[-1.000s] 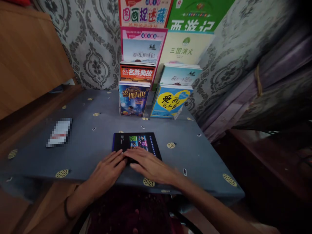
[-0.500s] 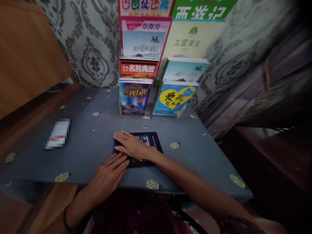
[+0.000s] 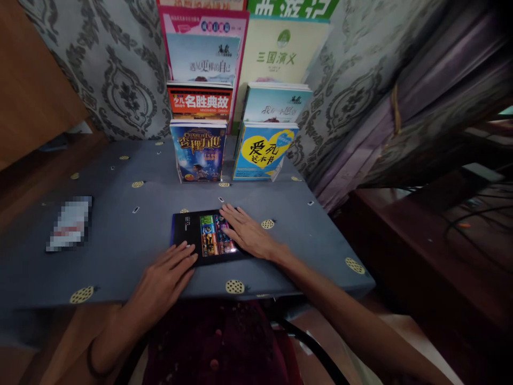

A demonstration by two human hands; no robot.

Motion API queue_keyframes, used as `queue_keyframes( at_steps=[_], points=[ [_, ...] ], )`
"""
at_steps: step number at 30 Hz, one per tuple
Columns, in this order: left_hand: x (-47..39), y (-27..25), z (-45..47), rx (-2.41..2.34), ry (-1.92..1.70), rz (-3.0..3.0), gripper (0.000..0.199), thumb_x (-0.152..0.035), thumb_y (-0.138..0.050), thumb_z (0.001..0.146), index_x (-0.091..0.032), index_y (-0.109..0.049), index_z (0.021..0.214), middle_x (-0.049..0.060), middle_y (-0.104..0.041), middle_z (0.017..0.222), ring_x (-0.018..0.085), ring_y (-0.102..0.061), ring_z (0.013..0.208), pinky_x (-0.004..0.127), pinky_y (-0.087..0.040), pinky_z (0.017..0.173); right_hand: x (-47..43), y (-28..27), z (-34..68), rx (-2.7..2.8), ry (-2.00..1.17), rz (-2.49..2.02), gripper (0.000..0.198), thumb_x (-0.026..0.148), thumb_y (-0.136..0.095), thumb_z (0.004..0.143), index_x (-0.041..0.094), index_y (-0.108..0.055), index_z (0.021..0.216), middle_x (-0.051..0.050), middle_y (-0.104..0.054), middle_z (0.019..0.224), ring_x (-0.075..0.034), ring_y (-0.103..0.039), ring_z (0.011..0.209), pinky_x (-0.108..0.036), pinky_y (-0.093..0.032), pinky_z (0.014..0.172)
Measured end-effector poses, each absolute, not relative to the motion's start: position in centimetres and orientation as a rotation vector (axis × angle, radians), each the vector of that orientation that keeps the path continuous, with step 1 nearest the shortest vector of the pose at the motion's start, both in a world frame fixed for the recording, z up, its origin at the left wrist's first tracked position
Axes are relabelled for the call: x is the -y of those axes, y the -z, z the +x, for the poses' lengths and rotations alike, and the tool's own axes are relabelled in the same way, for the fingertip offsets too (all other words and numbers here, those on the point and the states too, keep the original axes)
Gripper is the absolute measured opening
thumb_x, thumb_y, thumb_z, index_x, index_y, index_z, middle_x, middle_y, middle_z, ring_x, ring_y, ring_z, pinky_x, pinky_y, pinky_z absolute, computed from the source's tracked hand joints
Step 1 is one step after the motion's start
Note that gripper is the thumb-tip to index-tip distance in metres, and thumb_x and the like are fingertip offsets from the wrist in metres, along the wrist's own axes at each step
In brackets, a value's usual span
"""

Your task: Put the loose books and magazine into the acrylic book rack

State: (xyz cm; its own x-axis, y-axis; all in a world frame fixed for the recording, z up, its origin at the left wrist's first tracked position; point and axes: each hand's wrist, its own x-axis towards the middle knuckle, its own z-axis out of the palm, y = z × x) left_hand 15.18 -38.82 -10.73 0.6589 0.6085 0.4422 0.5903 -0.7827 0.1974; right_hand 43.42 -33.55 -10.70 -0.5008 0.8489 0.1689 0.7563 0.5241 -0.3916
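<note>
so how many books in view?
9, possibly more hidden. One black book lies flat under both hands. Eight stand against the wall: left column; right column.

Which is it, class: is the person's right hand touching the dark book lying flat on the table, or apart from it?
Touching. The head view shows the right hand lying flat on the right edge of the dark book, fingers overlapping its cover with no gap visible.
</note>
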Motion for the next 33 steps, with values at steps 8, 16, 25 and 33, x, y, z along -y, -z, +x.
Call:
queue_keyframes(
  at_steps=[8, 16, 25, 33],
  points=[
    [38.7, 10.5, 14.9, -1.023, -0.711, 2.79, 0.032, -0.026, -0.047, 0.099, -0.018, -0.064, 0.124, 0.01, -0.065, 0.132, 0.026, -0.058, 0.126, 0.049, -0.053, 0.103, 41.1, 10.1, 41.0, 2.605, -0.311, -1.243, 0.077, 0.054, -0.053, 0.093, 0.013, -0.028, 0.154, -0.017, -0.03, 0.159, -0.028, -0.021, 0.15, -0.056, -0.017, 0.122],
    [38.6, 9.8, 15.6, -1.154, -0.517, 2.968, 0.03, -0.031, -0.041, 0.101, -0.02, -0.063, 0.119, 0.013, -0.062, 0.132, 0.027, -0.065, 0.114, 0.04, -0.061, 0.083, 43.8, 9.0, 39.4, 2.596, -0.41, -1.082, 0.06, 0.043, -0.052, 0.097, 0.019, -0.037, 0.15, -0.01, -0.041, 0.155, -0.022, -0.03, 0.147, -0.047, -0.021, 0.123],
    [37.8, 8.8, 17.0, -1.156, -0.304, 3.064, 0.035, -0.033, -0.042, 0.101, -0.019, -0.057, 0.129, 0.015, -0.063, 0.129, 0.029, -0.063, 0.113, 0.042, -0.059, 0.082, 43.2, 9.9, 43.3, 2.457, -0.386, -1.323, 0.057, 0.024, -0.05, 0.099, 0.023, -0.031, 0.153, -0.01, -0.043, 0.154, -0.025, -0.037, 0.144, -0.055, -0.031, 0.119],
    [39.6, 10.6, 19.6, -0.932, -0.316, 3.135, 0.056, -0.041, -0.026, 0.105, -0.01, -0.031, 0.151, 0.014, -0.038, 0.156, 0.025, -0.033, 0.146, 0.046, -0.036, 0.115, 43.2, 10.8, 43.5, 2.433, -0.345, -1.326, 0.057, 0.02, -0.048, 0.098, 0.022, -0.032, 0.153, -0.009, -0.044, 0.153, -0.025, -0.036, 0.144, -0.055, -0.035, 0.117]
  ],
)
